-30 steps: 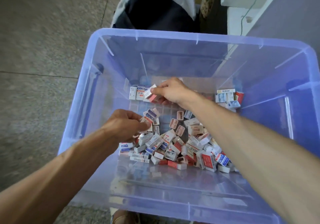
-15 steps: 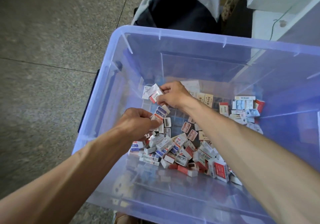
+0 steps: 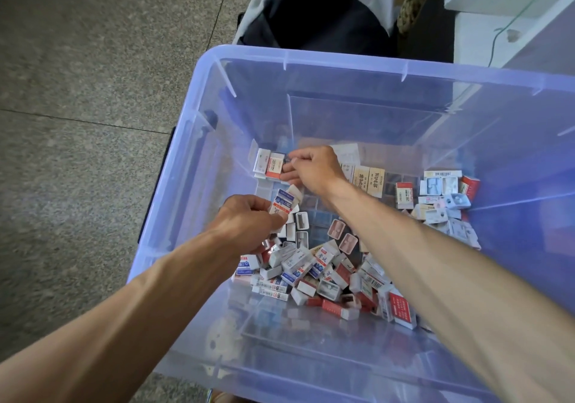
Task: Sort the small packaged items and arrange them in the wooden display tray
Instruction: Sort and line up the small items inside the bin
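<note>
Hands (image 3: 249,222) (image 3: 314,169) deep inside bin (image 3: 311,57) walls

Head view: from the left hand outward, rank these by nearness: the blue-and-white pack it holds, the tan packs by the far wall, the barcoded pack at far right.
1. Blue-and-white pack: pinched in the left hand.
2. Tan packs: beyond the right hand.
3. Barcoded pack: far right.

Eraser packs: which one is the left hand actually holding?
The blue-and-white eraser pack pinched upright in the left hand, lifted above the loose pile; the others lie in the bin.
</note>
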